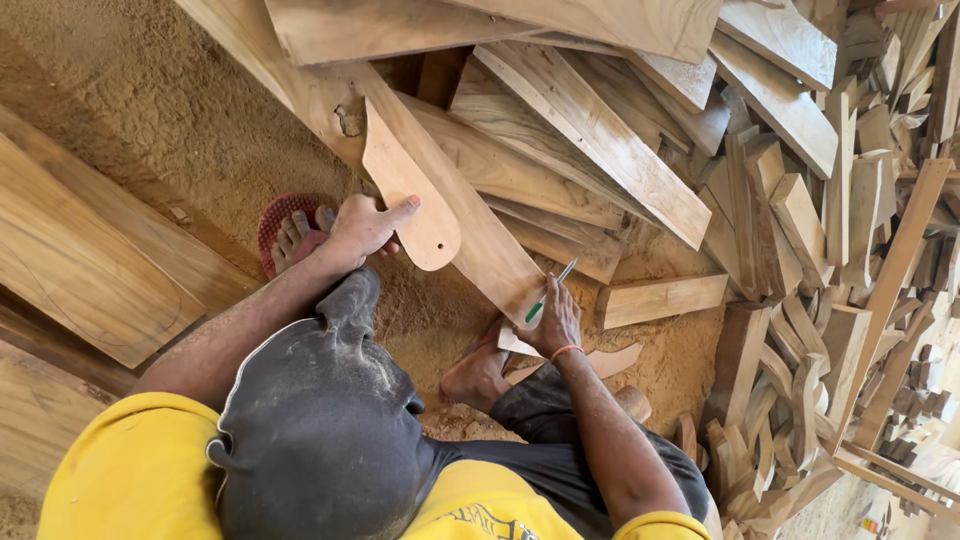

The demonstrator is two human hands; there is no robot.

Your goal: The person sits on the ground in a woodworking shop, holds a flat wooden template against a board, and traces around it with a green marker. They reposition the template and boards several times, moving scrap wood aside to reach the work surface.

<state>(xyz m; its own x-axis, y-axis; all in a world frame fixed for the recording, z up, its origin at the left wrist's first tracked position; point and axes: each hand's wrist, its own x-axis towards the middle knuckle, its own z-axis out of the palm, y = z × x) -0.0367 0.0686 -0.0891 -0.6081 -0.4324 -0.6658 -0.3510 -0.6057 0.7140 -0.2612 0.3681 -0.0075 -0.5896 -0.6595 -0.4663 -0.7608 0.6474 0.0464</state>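
Offcuts and planks (800, 220) crowd the far right, sawdust floor (150, 130) to the left. A long board (480, 230) runs between, bearing a paddle-shaped template (405, 195). The left hand (362, 226) presses the template's near edge, thumb out. The right hand (555, 322) pinches a green pen (550, 290) at the board's near end.

A long plank (470, 220) lies slanted on the sawdust floor (150, 130). On it rests a paddle-shaped template (405, 195), the left hand (362, 228) touching it. The right hand (556, 320) with a pen (549, 291) sits at the plank's near end; the offcut pile (800, 250) lies right of the plank.
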